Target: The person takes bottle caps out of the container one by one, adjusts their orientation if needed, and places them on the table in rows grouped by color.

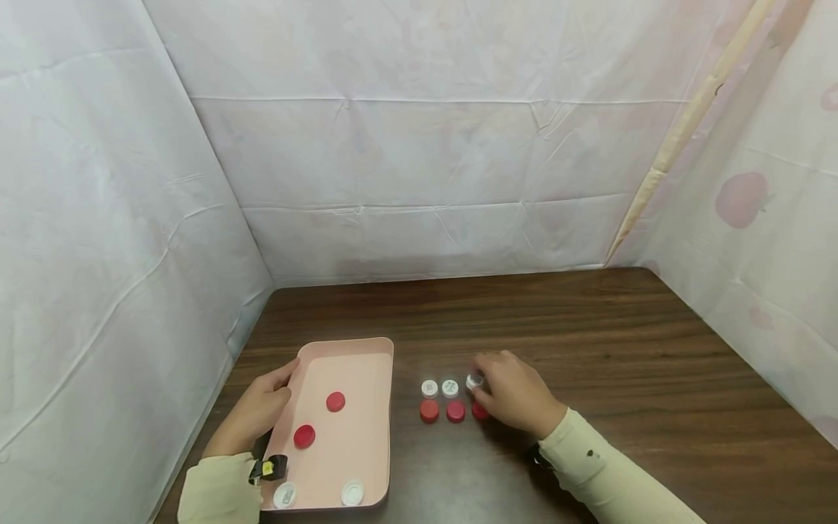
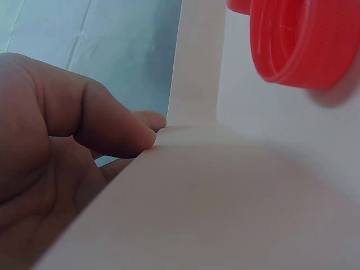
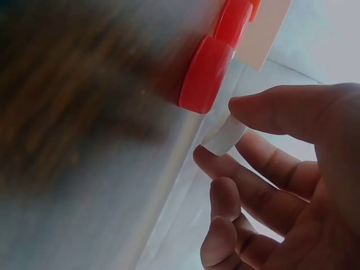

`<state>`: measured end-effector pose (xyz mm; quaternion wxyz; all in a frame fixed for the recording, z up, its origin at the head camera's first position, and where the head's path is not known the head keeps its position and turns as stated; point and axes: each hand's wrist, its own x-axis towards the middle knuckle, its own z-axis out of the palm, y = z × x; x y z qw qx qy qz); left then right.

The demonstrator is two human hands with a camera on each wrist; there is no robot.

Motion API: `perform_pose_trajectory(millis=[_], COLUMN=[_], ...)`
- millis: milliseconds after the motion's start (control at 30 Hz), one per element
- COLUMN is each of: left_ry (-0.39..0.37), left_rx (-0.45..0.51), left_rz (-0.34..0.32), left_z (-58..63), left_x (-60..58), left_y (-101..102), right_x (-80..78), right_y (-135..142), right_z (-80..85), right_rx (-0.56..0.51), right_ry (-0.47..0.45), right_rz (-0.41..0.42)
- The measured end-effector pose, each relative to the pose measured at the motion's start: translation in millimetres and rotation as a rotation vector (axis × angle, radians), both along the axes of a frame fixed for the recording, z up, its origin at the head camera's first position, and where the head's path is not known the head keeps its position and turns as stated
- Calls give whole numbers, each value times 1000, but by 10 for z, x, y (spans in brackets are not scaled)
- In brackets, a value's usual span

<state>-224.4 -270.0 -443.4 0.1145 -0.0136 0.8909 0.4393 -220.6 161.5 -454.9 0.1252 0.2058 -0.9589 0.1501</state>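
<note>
White cap (image 3: 225, 136), pinched, pink tray (image 1: 356, 447), seemingly flat

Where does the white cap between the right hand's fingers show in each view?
Head: white cap below and right of centre, at the right hand.
Left wrist: not in it.
Right wrist: just right of centre, between thumb and finger.
Shared landmark: pink tray, partly visible in both wrist views.

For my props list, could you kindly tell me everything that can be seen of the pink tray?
The pink tray is pale and roughly rectangular, with rounded corners and a low raised wall, apparently smooth plastic. It is open side up at the left of the dark wood-look table, longer sides running away from the person. The left hand holds its left edge. Two red caps and two white caps lie inside.
</note>
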Motion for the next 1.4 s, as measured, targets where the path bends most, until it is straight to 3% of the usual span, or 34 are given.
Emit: perform_pose_trajectory(millis=[1033,1400], left_ry=[-12,-34], left_rx=[3,6], left_rz=[4,8], left_z=[7,23], left_x=[5,7], left_y=[0,2], right_x=[17,18], right_y=[-2,-3], right_z=[-2,9], right_rx=[0,8], right_ry=[-98,-66], right_rz=[-58,-67])
